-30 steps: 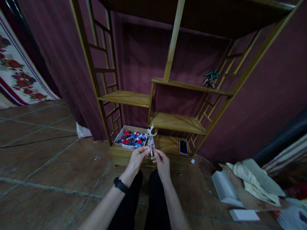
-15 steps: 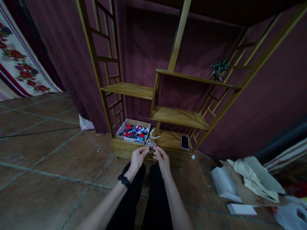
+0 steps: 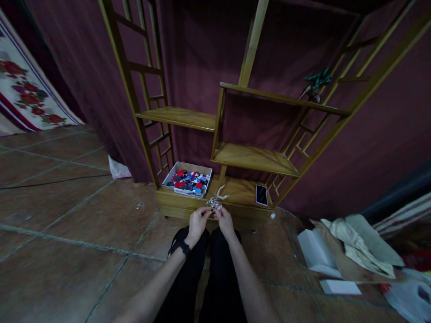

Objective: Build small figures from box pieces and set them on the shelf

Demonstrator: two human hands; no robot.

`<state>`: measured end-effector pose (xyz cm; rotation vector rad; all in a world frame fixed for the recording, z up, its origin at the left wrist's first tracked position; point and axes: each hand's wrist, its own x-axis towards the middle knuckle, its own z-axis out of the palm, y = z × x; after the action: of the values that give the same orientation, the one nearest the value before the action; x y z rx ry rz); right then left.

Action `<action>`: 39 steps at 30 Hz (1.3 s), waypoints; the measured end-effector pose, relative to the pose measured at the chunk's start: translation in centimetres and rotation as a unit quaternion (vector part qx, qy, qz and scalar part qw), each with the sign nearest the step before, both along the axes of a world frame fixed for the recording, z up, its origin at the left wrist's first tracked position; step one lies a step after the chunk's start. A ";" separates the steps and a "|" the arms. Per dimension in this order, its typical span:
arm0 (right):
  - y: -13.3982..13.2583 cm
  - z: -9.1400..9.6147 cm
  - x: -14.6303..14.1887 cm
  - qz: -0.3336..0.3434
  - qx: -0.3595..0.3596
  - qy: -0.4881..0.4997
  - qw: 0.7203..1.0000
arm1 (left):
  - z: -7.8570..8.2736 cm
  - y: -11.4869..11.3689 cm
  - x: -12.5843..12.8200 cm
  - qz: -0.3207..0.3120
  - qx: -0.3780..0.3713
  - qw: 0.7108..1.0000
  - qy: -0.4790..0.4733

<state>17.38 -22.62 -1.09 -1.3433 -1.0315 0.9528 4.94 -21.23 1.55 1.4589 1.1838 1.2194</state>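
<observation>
A small shiny, glassy-looking figurine (image 3: 214, 202) with pale, antler-like prongs is held between my two hands, just in front of the low shelf. My left hand (image 3: 197, 223), with a black band on the wrist, pinches its left side. From the right, the fingertips of my right hand (image 3: 225, 221) are closed on its lower part. Its underside is partly hidden by my fingers. Just beyond my left hand stands a shallow box (image 3: 171, 178) full of red, blue, white and dark flat pieces.
The wooden shelf unit (image 3: 188, 119) rises in front of me, with a phone (image 3: 261, 195) on its low board and a green-topped ornament (image 3: 316, 85) higher up on the right. White boxes (image 3: 316, 251) and a cream cloth (image 3: 358, 246) lie on the floor to the right.
My hands have drawn slightly closer together, and the figurine has turned a little between them. The view has shifted slightly. Both hands keep their hold.
</observation>
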 end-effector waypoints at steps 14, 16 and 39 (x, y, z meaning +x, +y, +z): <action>1.7 -1.2 -0.2 0.018 -0.002 0.038 0.999 | -2.1 2.0 -0.4 0.037 -0.090 0.988 -0.122; 1.7 -1.2 -0.2 0.031 -0.005 0.029 0.999 | -1.8 2.1 -0.4 -0.012 -0.127 0.979 -0.160; 1.3 -0.5 0.7 0.101 -0.073 -0.095 0.988 | -2.1 3.1 -1.4 -0.120 -0.154 0.963 -0.184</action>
<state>18.09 -21.34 -1.55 -1.4923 -1.2827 1.0842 3.52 -18.18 -0.57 1.0524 0.8698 1.0294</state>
